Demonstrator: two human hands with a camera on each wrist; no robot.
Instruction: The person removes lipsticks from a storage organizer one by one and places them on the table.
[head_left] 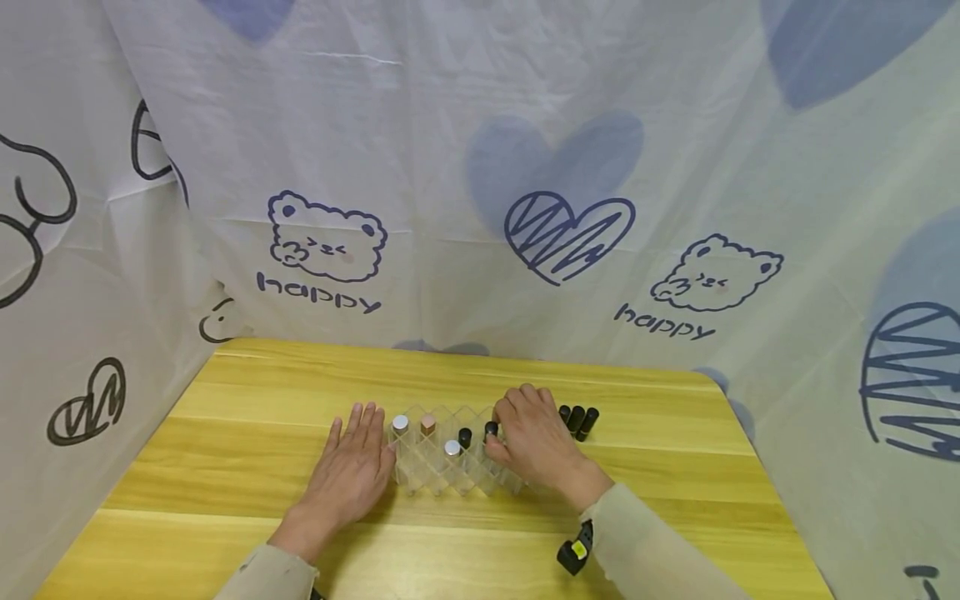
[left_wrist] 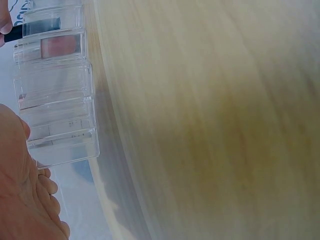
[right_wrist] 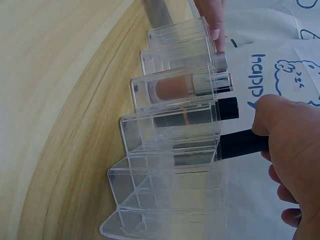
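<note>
A clear lipstick organizer [head_left: 420, 479] with zigzag compartments stands on the table. My right hand [head_left: 536, 442] pinches a black lipstick tube [right_wrist: 242, 144] by its upper part; the lower end is inside a compartment. At the organizer's left end, my left hand [head_left: 348, 467] lies with straight fingers, its thumb side touching the wall. Other tubes stand in the compartments: two with silvery-white caps [head_left: 401, 422], a brown-topped one [head_left: 427, 423] and a shorter black-capped one [right_wrist: 228, 108]. A pinkish tube [left_wrist: 59, 46] shows through the clear wall.
Several black tubes [head_left: 576, 421] lie side by side on the wooden table [head_left: 660, 467], just beyond my right hand. A printed white cloth [head_left: 442, 275] hangs behind the table and along its sides. A black wrist device [head_left: 574, 552] is at the right sleeve.
</note>
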